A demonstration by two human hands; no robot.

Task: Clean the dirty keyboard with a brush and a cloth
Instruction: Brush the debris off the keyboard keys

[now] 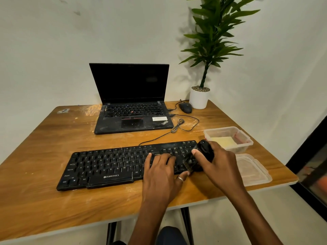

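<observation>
A long black plastic keyboard lies on the scuffed wooden table, near its front edge. Its long axis runs left to right, with the right end angled a little farther away. The lettered keys and the brand strip face the person.

The left hand rests palm down on the right-hand part of the keys, fingers fairly straight and spread, holding nothing. A ring shows on the thumb.

The right hand has its fingers and thumb curled round a chunky black brush over the keyboard's right end. The brush slants, with its rounded top up and away and its bristle end down toward the keyboard's near edge. Whether the bristles touch the keys is hard to tell.

Just beyond that hand stands a clear plastic tub with a pale yellow cloth lying in it. The tub's clear lid lies flat nearer the table's edge.

Farther back sit an open black laptop with a dark screen, a black mouse and a leafy plant in a white pot.
</observation>
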